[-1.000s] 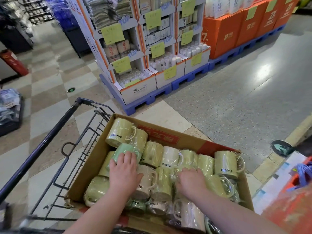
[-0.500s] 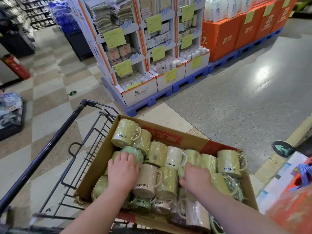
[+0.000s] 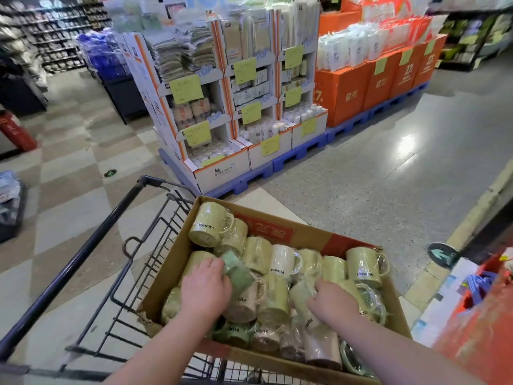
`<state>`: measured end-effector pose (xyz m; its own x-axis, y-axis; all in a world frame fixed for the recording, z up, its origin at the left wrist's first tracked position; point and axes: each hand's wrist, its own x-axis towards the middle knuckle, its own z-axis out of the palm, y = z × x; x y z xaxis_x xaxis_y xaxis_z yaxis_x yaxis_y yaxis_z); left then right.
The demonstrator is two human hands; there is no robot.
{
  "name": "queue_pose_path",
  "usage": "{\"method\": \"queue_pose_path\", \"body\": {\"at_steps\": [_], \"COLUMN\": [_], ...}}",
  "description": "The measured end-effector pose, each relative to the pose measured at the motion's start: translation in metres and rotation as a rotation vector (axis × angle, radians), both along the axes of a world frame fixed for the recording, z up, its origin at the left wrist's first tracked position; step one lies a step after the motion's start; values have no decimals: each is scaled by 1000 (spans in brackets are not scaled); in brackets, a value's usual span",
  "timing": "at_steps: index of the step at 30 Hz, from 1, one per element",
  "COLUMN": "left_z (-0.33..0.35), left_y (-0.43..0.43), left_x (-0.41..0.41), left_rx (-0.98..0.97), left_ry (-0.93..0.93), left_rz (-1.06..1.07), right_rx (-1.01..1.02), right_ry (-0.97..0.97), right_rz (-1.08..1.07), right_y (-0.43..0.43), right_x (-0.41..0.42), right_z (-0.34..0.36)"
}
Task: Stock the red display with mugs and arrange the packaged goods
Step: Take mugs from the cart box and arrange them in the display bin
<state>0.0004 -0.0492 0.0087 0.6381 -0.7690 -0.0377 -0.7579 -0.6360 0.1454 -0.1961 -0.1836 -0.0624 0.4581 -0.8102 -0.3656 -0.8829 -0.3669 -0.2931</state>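
Green mug (image 3: 238, 270) now tilted, neighbours (image 3: 283, 262) crowding.

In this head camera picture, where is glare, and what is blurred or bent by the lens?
Head view: a glare patch lies on the grey floor; head view: the far shelves at top left are smeared; head view: the green mug in the left hand looks motion-blurred, while the print on the white mug is legible; head view: the wide lens makes the white display lean.

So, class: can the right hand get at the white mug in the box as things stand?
Probably yes: the white mug lies uncovered on top, just beyond the right hand, but that hand seems to grip a pale green mug.
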Motion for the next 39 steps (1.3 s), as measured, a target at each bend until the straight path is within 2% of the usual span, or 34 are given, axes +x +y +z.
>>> {"method": "queue_pose_path", "body": {"at_steps": [8,19,31,39], "left_z": [0,-20,-19,-20], "left_y": [13,27,32,33], "left_x": [-30,-101,-182,-285], "left_rx": [-228,-271,-237,-154], "left_ry": [348,716,851,935], "left_rz": [19,-104,-312,-399], "right_rx": [-13,-60,-121,-154], "right_ry": [-245,-381,-342,-334], "right_rz": [-152,-413,-695,-833], "right_y": [42,113,156,187], "right_x": [-24,-95,-178,-287], "right_z": [32,55,54,65]}}
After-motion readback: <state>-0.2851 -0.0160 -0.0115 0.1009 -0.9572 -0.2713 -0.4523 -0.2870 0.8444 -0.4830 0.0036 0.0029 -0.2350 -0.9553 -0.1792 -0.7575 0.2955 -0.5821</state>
